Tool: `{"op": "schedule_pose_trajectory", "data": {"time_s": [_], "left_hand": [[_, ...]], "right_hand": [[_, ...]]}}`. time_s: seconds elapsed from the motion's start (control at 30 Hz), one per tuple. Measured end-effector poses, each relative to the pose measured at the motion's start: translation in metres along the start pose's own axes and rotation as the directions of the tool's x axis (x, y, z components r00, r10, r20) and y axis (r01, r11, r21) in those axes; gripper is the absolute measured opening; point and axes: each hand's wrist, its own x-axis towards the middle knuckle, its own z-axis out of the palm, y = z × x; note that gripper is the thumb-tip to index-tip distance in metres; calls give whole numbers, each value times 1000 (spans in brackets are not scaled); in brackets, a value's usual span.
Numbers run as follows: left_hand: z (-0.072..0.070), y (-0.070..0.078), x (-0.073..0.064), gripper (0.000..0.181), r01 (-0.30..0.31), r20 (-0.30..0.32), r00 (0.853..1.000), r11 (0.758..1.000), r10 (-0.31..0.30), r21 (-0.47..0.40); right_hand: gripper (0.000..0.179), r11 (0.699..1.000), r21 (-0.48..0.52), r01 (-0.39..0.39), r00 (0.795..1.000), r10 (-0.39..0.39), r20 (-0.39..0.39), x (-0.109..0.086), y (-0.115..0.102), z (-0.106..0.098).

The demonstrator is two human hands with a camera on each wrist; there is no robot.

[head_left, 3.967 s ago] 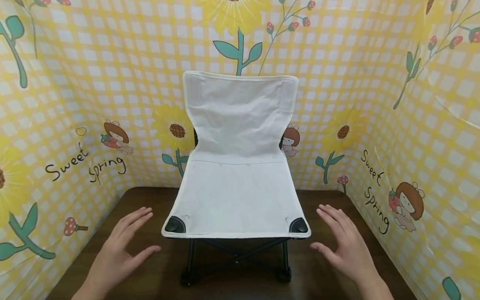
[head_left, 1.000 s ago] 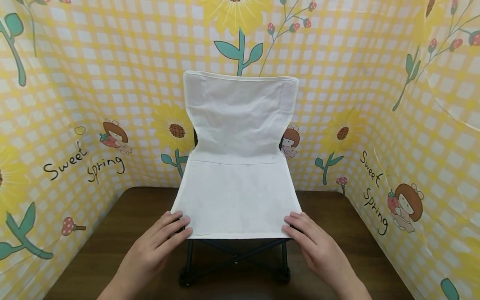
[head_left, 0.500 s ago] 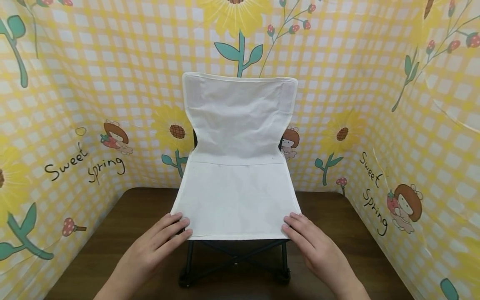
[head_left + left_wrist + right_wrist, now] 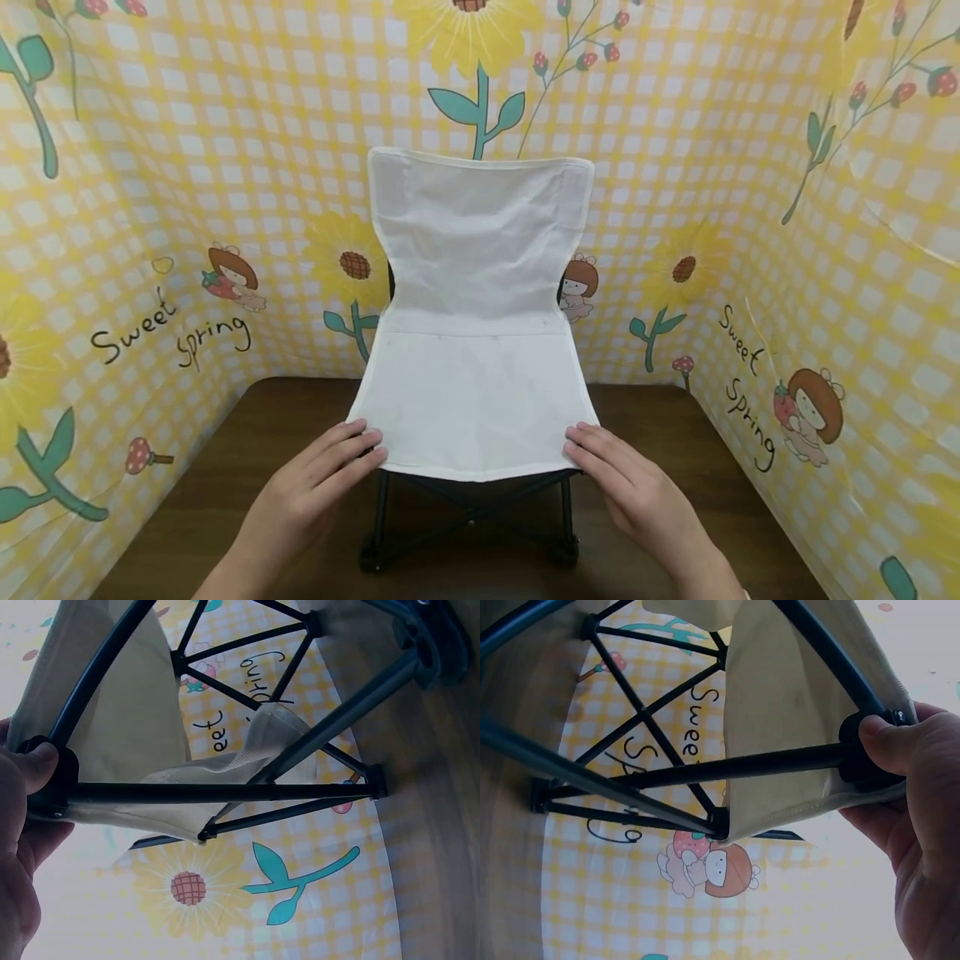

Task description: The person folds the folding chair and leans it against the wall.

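Note:
A white folding camp chair (image 4: 480, 392) with a dark tubular frame stands upright before me, its backrest (image 4: 480, 225) at the far side. My left hand (image 4: 311, 483) grips the front left seat corner, fingers on top. In the left wrist view that thumb presses the black corner joint (image 4: 56, 784) from below. My right hand (image 4: 637, 492) holds the front right corner the same way, and the right wrist view shows its thumb on the other corner joint (image 4: 862, 750). Both hands cover the black corner patches. Crossed legs (image 4: 471, 508) show under the seat.
The chair's feet rest on a dark brown wooden table (image 4: 217, 467). A yellow checked cloth (image 4: 285, 167) with printed flowers and figures hangs round the back and both sides.
Both hands have come in from beside the chair onto its front corners. Since half a second ago the corners have drawn slightly together, and the seat's front edge now sags in the middle.

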Motion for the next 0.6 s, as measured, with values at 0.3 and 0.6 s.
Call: {"op": "schedule_pose_trajectory", "data": {"time_s": [0.3,0.6], "left_hand": [[6,0,3,33,5,0,1000,999,-5,34],[9,-2,8,34,6,-12,1000,997,-5,73]], "right_hand": [[32,999,18,-33,999,33,-28,2,-3,6],[32,998,20,-55,998,56,-31,8,-2,8]]}}
